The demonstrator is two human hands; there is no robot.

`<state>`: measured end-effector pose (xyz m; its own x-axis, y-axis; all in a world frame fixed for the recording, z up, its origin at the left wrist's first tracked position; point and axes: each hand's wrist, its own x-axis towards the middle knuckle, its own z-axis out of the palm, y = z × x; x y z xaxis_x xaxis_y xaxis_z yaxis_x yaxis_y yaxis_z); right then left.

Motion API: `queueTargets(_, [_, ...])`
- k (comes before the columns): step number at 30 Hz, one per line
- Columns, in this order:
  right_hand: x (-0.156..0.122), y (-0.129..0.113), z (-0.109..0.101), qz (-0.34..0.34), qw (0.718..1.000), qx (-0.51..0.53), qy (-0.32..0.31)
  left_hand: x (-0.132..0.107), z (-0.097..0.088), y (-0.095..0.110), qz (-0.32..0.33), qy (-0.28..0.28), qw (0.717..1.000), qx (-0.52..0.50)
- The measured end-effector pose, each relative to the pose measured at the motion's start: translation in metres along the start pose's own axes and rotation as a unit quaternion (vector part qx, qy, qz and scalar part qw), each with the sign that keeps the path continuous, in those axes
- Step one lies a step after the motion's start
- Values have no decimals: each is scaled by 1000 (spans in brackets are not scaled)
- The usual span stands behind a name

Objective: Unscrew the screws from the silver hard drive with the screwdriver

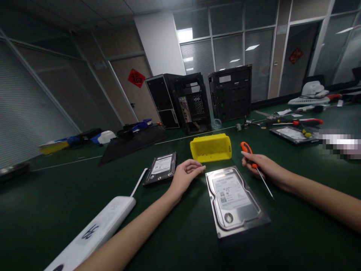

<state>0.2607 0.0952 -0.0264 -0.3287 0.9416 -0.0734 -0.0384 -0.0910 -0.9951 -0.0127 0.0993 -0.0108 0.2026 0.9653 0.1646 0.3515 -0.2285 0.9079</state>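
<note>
A silver hard drive (pixel 234 197) with a white label lies flat on the green table in front of me. My right hand (pixel 262 167) is closed around a screwdriver (pixel 247 148) with an orange and black handle, its shaft slanting down toward me. Just left of the silver drive's far corner is my left hand (pixel 187 173), thumb and forefinger pinched together. Whatever they may hold is too small to make out. Beyond both hands, a yellow bin (pixel 211 148) has a few tiny pieces inside. A second, dark-framed hard drive (pixel 162 167) lies left of my left hand.
A white power strip (pixel 96 229) with its cord runs along my left forearm. Computer cases (pixel 191 101) stand at the back. On the right are another hard drive (pixel 295 133), red-and-black pliers (pixel 308 122) and loose tools. A black panel (pixel 132 143) lies at the back left.
</note>
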Motion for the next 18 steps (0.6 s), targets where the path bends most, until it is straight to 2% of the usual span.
queueTargets(1, [-1, -1, 0, 0, 1000, 1, 2, 4, 2, -1, 15, 16, 1000, 2])
queueTargets(8, [-3, -3, -1, 16, 1000, 8, -3, 6, 7, -9, 38, 8, 999, 11])
queueTargets(13, [-1, 1, -4, 23, 1000, 18, -6, 4, 7, -9, 34, -11, 999, 20])
queueTargets(18, [-1, 1, -4, 28, 999, 18, -6, 4, 7, -9, 16, -2, 1000, 5])
